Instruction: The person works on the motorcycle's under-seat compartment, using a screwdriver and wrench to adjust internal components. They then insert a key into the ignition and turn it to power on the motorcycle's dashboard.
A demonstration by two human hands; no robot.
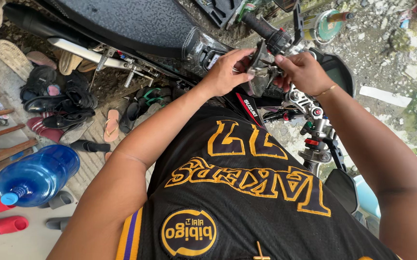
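Bright, even daylight, soft shadows, sharp focus, with wide-angle bending at the edges.

Surface finishes: motorcycle controls and surroundings

The small bracket (261,72) held in the left hand (227,72) and right hand (302,72) looks like bare metal, dull grey. Handlebar grip (256,24): matt black rubber, ribbed. Seat (136,21): textured black vinyl. Clamp fittings (309,103): polished metal. Water jug (37,175): glossy translucent blue plastic. Ground (386,48): rough gravel.
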